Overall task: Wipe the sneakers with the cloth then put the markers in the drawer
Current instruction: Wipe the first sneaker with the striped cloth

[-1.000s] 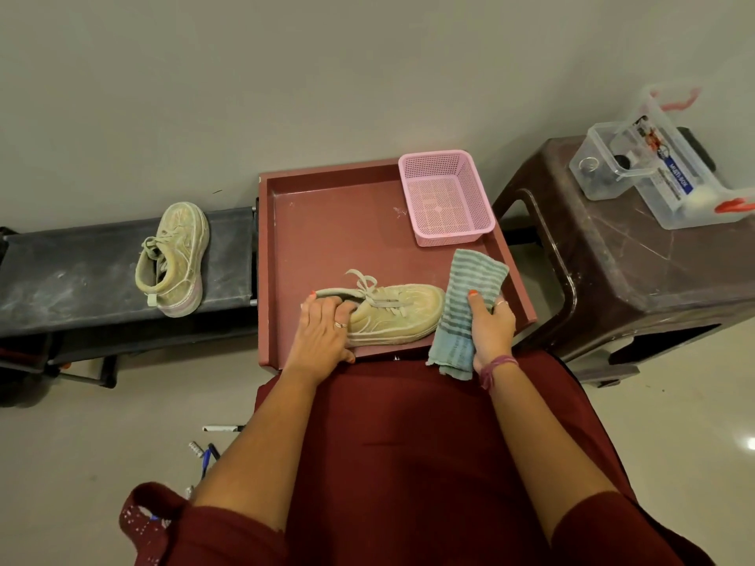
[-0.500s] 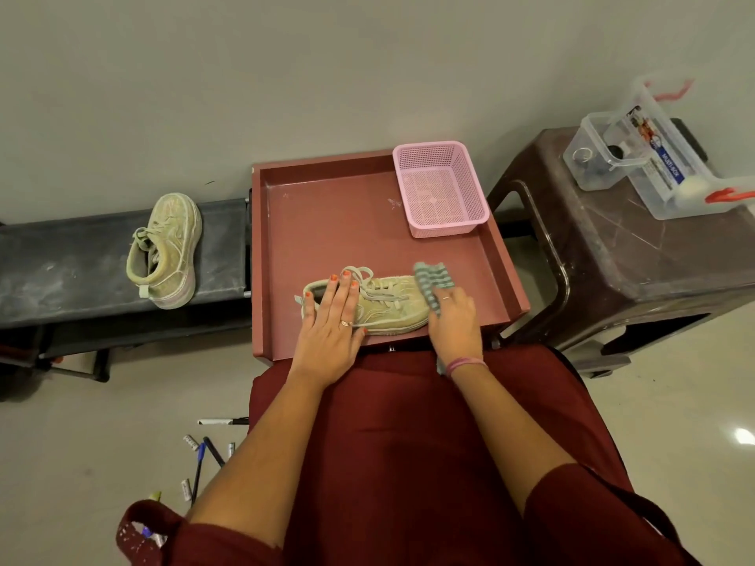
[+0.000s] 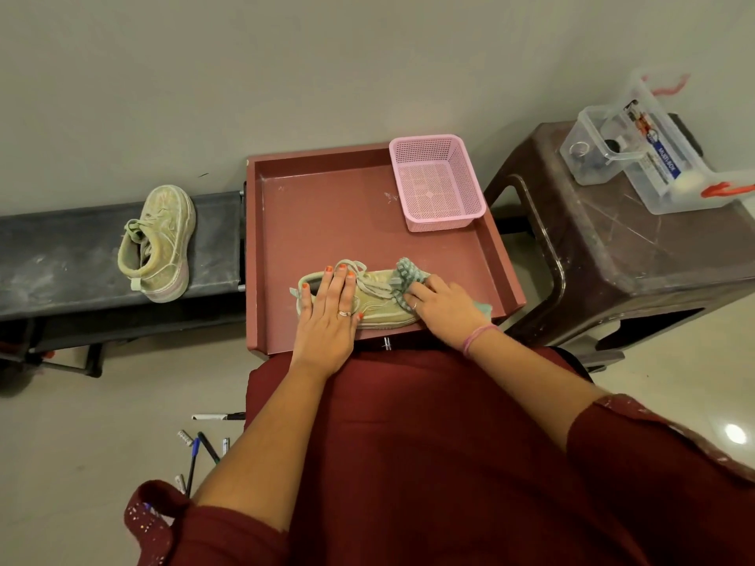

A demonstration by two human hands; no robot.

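At nine o'clock a second sneaker [image 3: 157,243] lies on the dark table [image 3: 61,259]. Markers [image 3: 204,447] lie on the floor at seven. In the red drawer [image 3: 327,214], my left hand [image 3: 327,316] presses flat on a sneaker [image 3: 378,298]; my right hand [image 3: 443,308] grips the cloth [image 3: 406,275] against its toe. A pink basket [image 3: 437,183] sits at one o'clock.

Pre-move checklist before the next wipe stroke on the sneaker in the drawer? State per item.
1. Left hand presses flat on the heel end of the sneaker: ok.
2. Right hand grips the cloth against the toe end: ok.
3. Sneaker lies inside the drawer, near its front wall: ok.
4. Second sneaker on the bench, wiped or not: cannot tell.
5. Markers lie on the floor, not yet in the drawer: not ok.
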